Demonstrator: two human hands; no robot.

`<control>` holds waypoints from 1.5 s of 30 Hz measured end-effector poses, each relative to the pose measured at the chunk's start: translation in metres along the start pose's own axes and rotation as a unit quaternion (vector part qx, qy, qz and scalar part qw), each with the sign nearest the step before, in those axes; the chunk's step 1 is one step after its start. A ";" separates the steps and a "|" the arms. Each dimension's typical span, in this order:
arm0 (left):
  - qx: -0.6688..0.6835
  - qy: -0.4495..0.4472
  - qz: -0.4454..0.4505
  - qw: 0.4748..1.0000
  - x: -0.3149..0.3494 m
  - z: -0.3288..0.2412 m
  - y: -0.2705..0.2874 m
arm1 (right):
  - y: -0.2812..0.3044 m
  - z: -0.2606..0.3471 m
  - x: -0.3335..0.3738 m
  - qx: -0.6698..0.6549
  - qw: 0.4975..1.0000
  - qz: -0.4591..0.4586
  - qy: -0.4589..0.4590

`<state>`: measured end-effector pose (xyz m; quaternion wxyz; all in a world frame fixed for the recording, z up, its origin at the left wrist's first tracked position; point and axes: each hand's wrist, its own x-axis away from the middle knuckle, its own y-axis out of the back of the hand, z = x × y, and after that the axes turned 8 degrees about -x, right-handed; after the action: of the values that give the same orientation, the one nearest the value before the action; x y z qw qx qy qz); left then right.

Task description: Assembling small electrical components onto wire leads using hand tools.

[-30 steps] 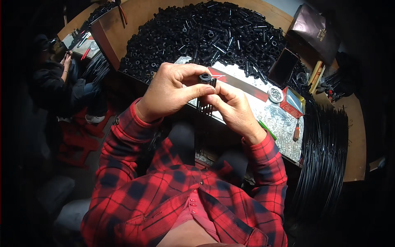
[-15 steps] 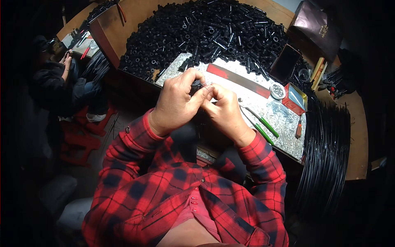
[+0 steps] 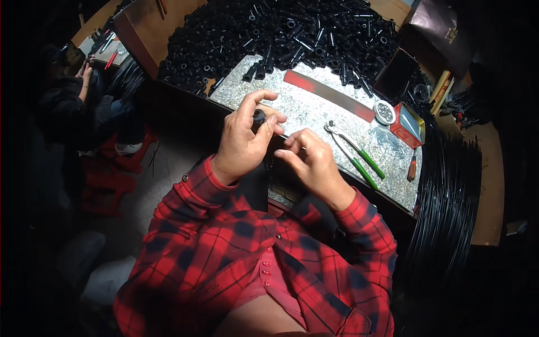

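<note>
My left hand (image 3: 242,140) is wrapped loosely round a short black cylindrical piece (image 3: 259,117), whose round end shows between the index finger and thumb. Most of this piece is hidden in the palm. Just to its right, my right hand (image 3: 317,168) has its fingers curled and the thumb held apart from them, with nothing visible between. Both hands are above my lap at the near edge of the speckled worktop (image 3: 241,87). Green-handled pincers (image 3: 355,154) lie on the worktop beyond the right hand.
A large heap of black tubular parts (image 3: 269,33) covers the back. A red-and-dark flat bar (image 3: 328,96), a white tub of small metal pieces (image 3: 384,112), a red box (image 3: 407,126) and a screwdriver (image 3: 412,167) lie nearby. Black rods (image 3: 446,196) hang at right. Another person (image 3: 73,95) sits at left.
My hands have come apart. The right hand has moved down and to the right, its pinch loosened; the left fingers have spread, leaving the black piece in view.
</note>
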<state>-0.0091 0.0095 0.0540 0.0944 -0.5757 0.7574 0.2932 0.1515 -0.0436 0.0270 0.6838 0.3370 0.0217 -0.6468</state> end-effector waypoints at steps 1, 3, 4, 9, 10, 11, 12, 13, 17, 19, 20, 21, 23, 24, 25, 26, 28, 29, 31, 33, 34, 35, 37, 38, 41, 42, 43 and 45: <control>0.049 0.015 0.006 0.999 0.002 0.001 -0.002 | 0.007 -0.002 0.005 0.001 1.000 0.001 -0.005; 0.143 0.048 0.012 0.988 0.008 0.004 -0.005 | 0.024 -0.008 0.015 0.104 0.994 -0.011 -0.010; 0.145 0.054 0.010 0.988 0.011 0.010 -0.005 | 0.032 -0.011 0.020 0.137 0.990 -0.027 -0.008; 0.093 0.039 0.118 0.988 0.020 0.036 -0.007 | 0.074 -0.031 0.044 0.255 0.965 -0.062 -0.013; 0.114 0.049 0.129 0.984 0.021 0.034 -0.008 | 0.081 -0.034 0.048 0.295 0.953 -0.057 -0.028; 0.137 0.059 0.142 0.979 0.022 0.031 -0.010 | 0.086 -0.037 0.053 0.335 0.940 -0.052 -0.045; 0.149 0.055 0.151 0.976 0.021 0.029 -0.014 | 0.095 -0.037 0.060 0.382 0.921 -0.051 -0.064; 0.156 0.029 0.151 0.976 0.021 0.028 -0.012 | 0.099 -0.040 0.065 0.395 0.914 -0.056 -0.074; 0.189 0.006 0.155 0.970 0.027 0.030 -0.007 | 0.095 -0.054 0.071 0.416 0.903 -0.030 -0.097; 0.192 0.040 0.153 0.969 0.033 0.031 -0.007 | 0.092 -0.054 0.072 0.421 0.902 -0.030 -0.095; 0.226 0.078 0.143 0.960 0.035 0.031 -0.008 | 0.091 -0.054 0.072 0.414 0.907 -0.022 -0.079; 0.258 0.117 0.132 0.950 0.035 0.032 -0.010 | 0.092 -0.055 0.073 0.422 0.902 -0.028 -0.086; 0.263 0.112 0.138 0.948 0.034 0.035 -0.012 | 0.093 -0.058 0.074 0.437 0.896 0.000 -0.074; 0.262 0.109 0.135 0.949 0.033 0.035 -0.013 | 0.094 -0.058 0.075 0.444 0.893 0.015 -0.067; 0.262 0.106 0.130 0.951 0.033 0.036 -0.015 | 0.096 -0.057 0.076 0.447 0.892 0.013 -0.070; 0.264 0.104 0.133 0.950 0.032 0.035 -0.018 | 0.098 -0.056 0.077 0.447 0.891 0.024 -0.075; 0.255 0.085 0.099 0.958 0.031 0.034 -0.023 | 0.102 -0.054 0.076 0.445 0.890 0.046 -0.082; 0.250 0.075 0.081 0.962 0.030 0.033 -0.024 | 0.102 -0.055 0.075 0.447 0.889 0.044 -0.082; 0.241 0.080 0.079 0.964 0.032 0.033 -0.023 | 0.098 -0.055 0.071 0.437 0.898 0.027 -0.049; 0.216 0.089 0.067 0.970 0.034 0.032 -0.018 | 0.096 -0.052 0.069 0.430 0.902 0.019 -0.028; 0.213 0.089 0.063 0.971 0.033 0.032 -0.018 | 0.096 -0.050 0.067 0.402 0.915 -0.008 -0.045; 0.201 0.075 0.067 0.974 0.035 0.034 -0.017 | 0.090 -0.044 0.064 0.367 0.928 -0.030 -0.061; 0.168 0.051 0.067 0.982 0.036 0.038 -0.015 | 0.083 -0.030 0.058 0.296 0.952 -0.062 -0.050; 0.153 0.057 0.072 0.984 0.037 0.035 -0.013 | 0.085 -0.025 0.054 0.244 0.967 -0.068 -0.021; 0.155 0.053 0.122 0.979 0.037 0.030 -0.021 | 0.091 0.009 0.052 0.230 0.973 -0.019 -0.017; 0.142 0.050 0.166 0.974 0.035 0.023 -0.018 | 0.090 0.019 0.051 0.247 0.969 -0.017 0.005; 0.131 0.050 0.212 0.967 0.034 0.017 -0.013 | 0.086 0.024 0.049 0.231 0.973 -0.004 0.018; 0.137 0.034 0.202 0.969 0.037 0.018 -0.009 | 0.084 0.030 0.046 0.398 0.912 -0.056 0.080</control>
<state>-0.0158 -0.0120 0.0190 0.0853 -0.4016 0.8939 0.1799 0.2223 -0.1035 0.0651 0.4520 0.6304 -0.1638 -0.6095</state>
